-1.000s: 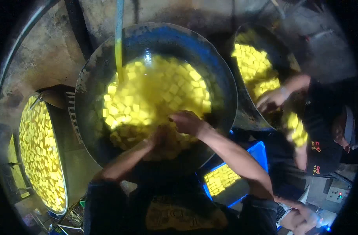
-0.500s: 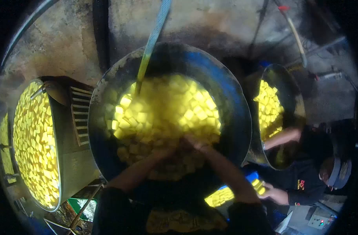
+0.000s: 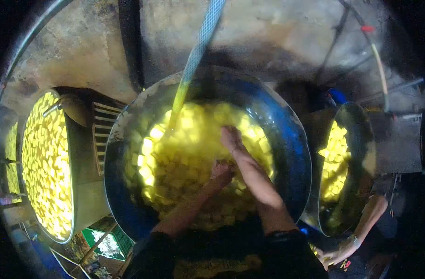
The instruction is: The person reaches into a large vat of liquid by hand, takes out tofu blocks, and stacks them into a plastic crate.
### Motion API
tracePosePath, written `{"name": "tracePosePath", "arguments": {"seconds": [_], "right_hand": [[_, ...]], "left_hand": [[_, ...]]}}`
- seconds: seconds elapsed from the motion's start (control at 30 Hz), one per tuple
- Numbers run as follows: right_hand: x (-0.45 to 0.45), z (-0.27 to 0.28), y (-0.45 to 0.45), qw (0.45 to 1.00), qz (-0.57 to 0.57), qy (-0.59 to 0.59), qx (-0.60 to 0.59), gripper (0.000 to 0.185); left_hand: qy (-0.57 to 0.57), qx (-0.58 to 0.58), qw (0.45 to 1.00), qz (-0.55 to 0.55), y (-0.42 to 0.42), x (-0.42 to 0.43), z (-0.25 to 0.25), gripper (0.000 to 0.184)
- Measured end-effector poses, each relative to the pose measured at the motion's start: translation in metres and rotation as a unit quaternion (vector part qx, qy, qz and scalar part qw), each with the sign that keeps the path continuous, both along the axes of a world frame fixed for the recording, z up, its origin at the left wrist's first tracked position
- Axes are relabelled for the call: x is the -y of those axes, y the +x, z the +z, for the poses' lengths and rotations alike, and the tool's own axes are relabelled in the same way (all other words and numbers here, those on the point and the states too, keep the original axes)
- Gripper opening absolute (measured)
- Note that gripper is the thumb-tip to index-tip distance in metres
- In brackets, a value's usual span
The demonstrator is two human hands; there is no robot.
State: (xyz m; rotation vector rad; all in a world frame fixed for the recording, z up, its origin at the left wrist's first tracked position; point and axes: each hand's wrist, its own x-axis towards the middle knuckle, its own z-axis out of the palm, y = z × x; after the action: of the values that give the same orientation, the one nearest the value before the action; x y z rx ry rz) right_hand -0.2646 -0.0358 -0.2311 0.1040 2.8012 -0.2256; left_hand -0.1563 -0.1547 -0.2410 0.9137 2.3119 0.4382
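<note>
A big round dark pan (image 3: 291, 139) in front of me holds many yellow cubes (image 3: 187, 123) in cloudy yellow liquid. My left hand (image 3: 223, 172) is over the near middle of the pan, its fingers curled into a fist. Farther out and slightly to the right is my right hand (image 3: 231, 138), also closed. Whatever the fists may hold is hidden from me. Just left of my right hand, the cubes look blurred under the liquid. A blue mesh hose (image 3: 191, 65), yellow at its lower end, reaches down into the pan.
At left stands a large vat (image 3: 71, 186) full of yellow cubes, with a metal scoop (image 3: 74, 110) at its rim and a slatted rack (image 3: 98, 135) beside it. A smaller pan (image 3: 361, 139) of cubes is at right, near a co-worker's arm (image 3: 368, 218). A green crate (image 3: 124, 239) sits lower left.
My hands, close together low over the pan before, are now apart, the right one farther forward. The co-worker's arm has drawn back from the right pan. The view has shifted slightly.
</note>
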Motion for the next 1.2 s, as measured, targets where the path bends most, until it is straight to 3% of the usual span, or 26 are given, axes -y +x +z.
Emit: {"name": "tracePosePath", "arguments": {"seconds": [0.07, 0.1, 0.13, 0.17, 0.2, 0.27, 0.3, 0.37, 0.4, 0.43, 0.47, 0.5, 0.53, 0.6, 0.63, 0.67, 0.77, 0.83, 0.9, 0.93, 0.97, 1.0, 1.07, 1.13, 1.2], "right_hand": [[-0.016, -0.007, 0.004, 0.999, -0.001, -0.029, 0.035, 0.034], [-0.026, -0.007, 0.012, 0.96, -0.108, -0.255, 0.04, 0.036], [-0.04, -0.005, 0.018, 0.861, -0.208, -0.463, 0.043, 0.038], [-0.053, -0.003, 0.018, 0.796, -0.185, -0.565, 0.114, 0.046], [-0.059, -0.004, 0.023, 0.8, -0.184, -0.56, 0.113, 0.046], [-0.055, 0.028, 0.044, 0.787, -0.201, -0.577, 0.085, 0.053], [-0.058, 0.025, 0.054, 0.739, -0.194, -0.637, 0.105, 0.055], [-0.041, 0.022, 0.07, 0.755, -0.185, -0.625, 0.075, 0.052], [-0.03, 0.019, 0.073, 0.767, -0.174, -0.615, 0.045, 0.049], [-0.01, 0.067, 0.076, 0.697, -0.178, -0.689, 0.082, 0.051], [-0.002, 0.071, 0.076, 0.735, -0.115, -0.663, 0.087, 0.049], [0.013, 0.084, 0.076, 0.828, -0.105, -0.544, 0.088, 0.046], [0.029, 0.096, 0.075, 0.902, -0.092, -0.412, 0.087, 0.043], [0.047, 0.099, 0.076, 0.92, -0.083, -0.38, 0.051, 0.042], [0.052, 0.102, 0.077, 0.934, -0.074, -0.349, 0.014, 0.041], [0.055, 0.105, 0.077, 0.935, -0.071, -0.348, 0.015, 0.041], [0.067, 0.119, 0.081, 0.901, -0.105, -0.421, -0.031, 0.045], [0.079, 0.132, 0.078, 0.935, -0.12, -0.332, -0.026, 0.046], [0.072, 0.072, 0.082, 0.954, -0.064, -0.288, -0.063, 0.05], [0.068, 0.078, 0.082, 0.948, -0.067, -0.309, -0.032, 0.053], [0.064, 0.084, 0.081, 0.942, -0.072, -0.328, 0.0, 0.055], [0.06, 0.091, 0.081, 0.934, -0.077, -0.346, 0.032, 0.058], [0.049, 0.088, 0.093, 0.957, -0.163, -0.235, 0.047, 0.046], [0.047, 0.056, 0.127, 0.992, -0.118, -0.033, 0.009, 0.047], [0.043, 0.001, 0.156, 0.995, -0.096, 0.027, 0.016, 0.031]], "left_hand": [[0.186, 0.109, 0.973, 0.081, -0.009, 0.012, -0.001, 0.043], [0.187, 0.108, 0.973, 0.083, -0.017, 0.02, 0.0, 0.043], [0.361, 0.193, 0.904, 0.124, -0.028, 0.03, 0.004, 0.042], [0.521, 0.27, 0.794, 0.158, -0.034, 0.041, 0.0, 0.042], [0.526, 0.27, 0.791, 0.157, -0.038, 0.054, -0.004, 0.042], [0.521, 0.32, 0.748, 0.258, -0.043, 0.07, -0.046, 0.044], [0.519, 0.337, 0.73, 0.291, -0.046, 0.075, -0.063, 0.045], [0.493, 0.577, 0.468, 0.452, -0.059, 0.076, -0.077, 0.037], [0.494, 0.578, 0.467, 0.452, -0.062, 0.075, -0.078, 0.037], [0.552, 0.565, 0.425, 0.442, -0.064, 0.072, -0.073, 0.035], [0.608, 0.548, 0.38, 0.43, -0.066, 0.066, -0.065, 0.034], [0.612, 0.52, 0.385, 0.455, -0.058, 0.064, 0.022, 0.029], [0.613, 0.52, 0.382, 0.455, -0.056, 0.06, 0.025, 0.029], [0.596, 0.517, 0.358, 0.499, -0.052, 0.056, 0.025, 0.028], [0.569, 0.471, 0.411, 0.534, -0.05, 0.055, 0.042, 0.03], [0.57, 0.47, 0.409, 0.535, -0.05, 0.055, 0.046, 0.03], [0.586, 0.508, 0.379, 0.505, -0.044, 0.055, 0.057, 0.032], [0.592, 0.51, 0.32, 0.535, -0.039, 0.046, 0.069, 0.035], [0.595, 0.509, 0.263, 0.563, -0.034, 0.039, 0.081, 0.038], [0.597, 0.507, 0.232, 0.577, -0.032, 0.038, 0.084, 0.04], [0.61, 0.429, 0.364, 0.557, -0.032, 0.04, 0.043, 0.039], [0.611, 0.43, 0.364, 0.556, -0.035, 0.042, 0.034, 0.039], [0.64, 0.513, 0.193, 0.539, -0.04, 0.047, 0.026, 0.034], [0.652, 0.526, 0.165, 0.521, -0.048, 0.056, 0.02, 0.031], [0.665, 0.52, 0.19, 0.501, -0.054, 0.062, 0.019, 0.026]]}}
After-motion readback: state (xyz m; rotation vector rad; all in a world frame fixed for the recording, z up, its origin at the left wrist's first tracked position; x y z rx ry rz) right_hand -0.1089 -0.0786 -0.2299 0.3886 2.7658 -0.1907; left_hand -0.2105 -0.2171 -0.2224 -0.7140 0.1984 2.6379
